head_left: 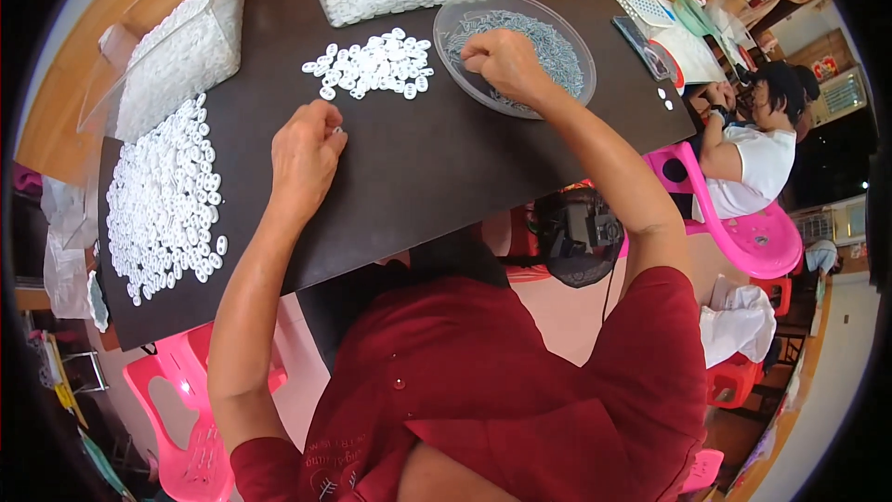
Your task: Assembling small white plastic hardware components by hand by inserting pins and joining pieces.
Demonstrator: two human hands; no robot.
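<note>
My left hand (305,156) is closed above the dark table, with a small white oval plastic piece (338,130) showing at its fingertips. My right hand (507,65) is over a clear round bowl (442,54) of small grey metal screws (557,51), its fingers pinched together. Whatever lies between those fingertips is too small to make out. Just beyond my left hand, a loose heap of white oval pieces (376,63) lies on the table, left of the bowl.
A large spread of finished-looking white oval pieces (163,204) covers the table's left side. Behind it a clear bin (228,33) of white pieces lies tipped; another tub (321,0) stands at the back. A phone (641,46) lies right. A seated person (748,149) is beyond the right edge.
</note>
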